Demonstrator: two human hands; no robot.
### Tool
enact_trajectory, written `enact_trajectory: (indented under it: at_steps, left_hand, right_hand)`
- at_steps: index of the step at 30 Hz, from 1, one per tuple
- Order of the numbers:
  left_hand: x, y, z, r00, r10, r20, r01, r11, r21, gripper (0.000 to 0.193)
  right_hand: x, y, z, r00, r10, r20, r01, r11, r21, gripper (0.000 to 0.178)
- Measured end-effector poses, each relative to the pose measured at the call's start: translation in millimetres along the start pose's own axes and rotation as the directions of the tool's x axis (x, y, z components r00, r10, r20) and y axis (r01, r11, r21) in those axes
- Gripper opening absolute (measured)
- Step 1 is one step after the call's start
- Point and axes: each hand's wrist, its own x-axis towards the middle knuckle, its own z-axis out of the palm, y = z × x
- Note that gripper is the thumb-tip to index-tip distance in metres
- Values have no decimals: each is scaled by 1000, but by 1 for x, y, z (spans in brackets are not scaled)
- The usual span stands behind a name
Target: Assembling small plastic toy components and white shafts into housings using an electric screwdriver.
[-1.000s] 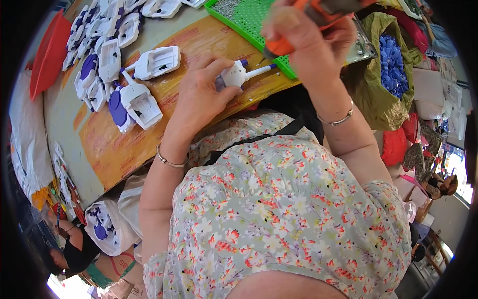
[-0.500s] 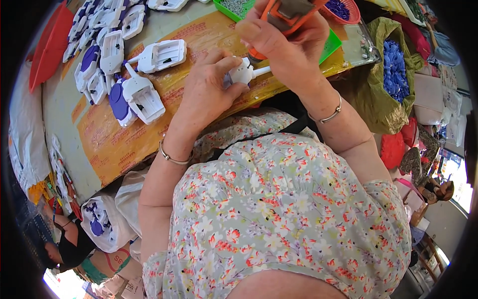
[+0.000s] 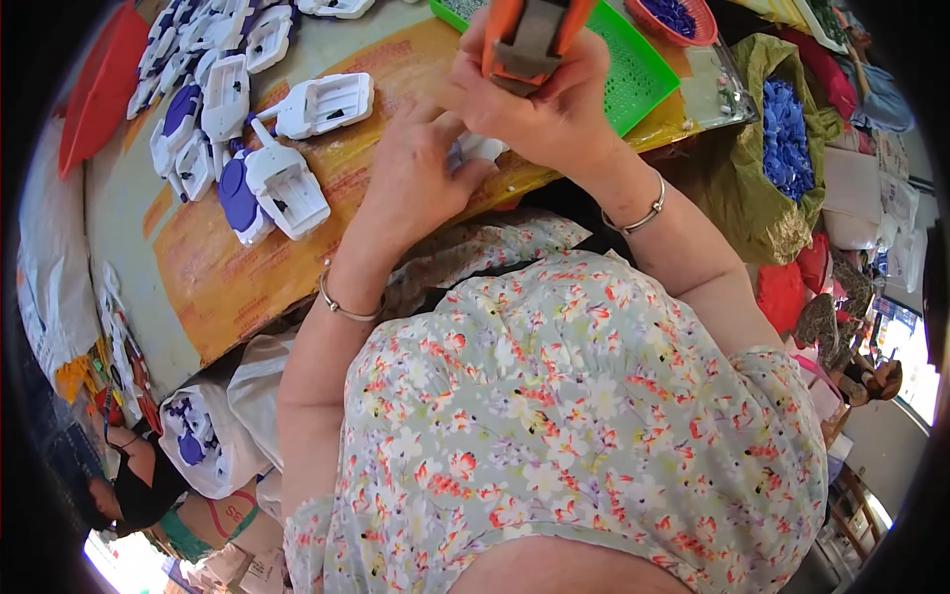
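My right hand [image 3: 559, 119] is wrapped round an orange and dark-grey power screwdriver [image 3: 531, 45], held upright over the near edge of the table. Its tip is hidden behind my fingers. Beneath it, my left hand [image 3: 421, 173] grips a white plastic housing [image 3: 478, 148] against the tabletop, with only a small part of the housing showing. To the left of that hand lies an open white housing with a handle [image 3: 327, 106]. Another white housing [image 3: 287, 183] rests partly on a purple round-faced one [image 3: 237, 195].
A heap of white and purple housings [image 3: 213, 45] covers the far left of the table. A green tray [image 3: 633, 74] with small metal pieces and a red basket [image 3: 683, 25] of purple parts stand at the far right. Beside the table, an olive sack [image 3: 737, 158] holds blue pieces.
My right hand has moved left with the screwdriver, bringing it over the housing and close against my left hand. More of the green tray now shows. My left hand stays nearly in place.
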Motion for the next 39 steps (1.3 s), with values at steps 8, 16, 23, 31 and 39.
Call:
enact_trajectory:
  at_steps: [8,16,23,31,39]
  left_hand:
    - [-9,4,0,999,-34,38,28,989,142,51]
    - [0,-11,-6,943,-138,-304,214,948,234,63]
    - [17,-43,-64,962,-178,-208,273,687,674,56]
    - [29,-81,-101,938,-337,-83,329,783,528,65]
    - [10,36,-38,991,-47,123,30,990,140,71]
  right_hand:
    - [-12,-1,-18,991,24,-132,0,984,178,21]
    - [-13,-2,-36,990,-103,-92,119,976,185,27]
    - [-25,0,-39,991,-55,-119,77,977,197,31]
    - [-23,-21,-59,992,-90,-86,95,994,59,32]
    - [-17,-47,-75,930,-26,-368,-24,991,-130,22]
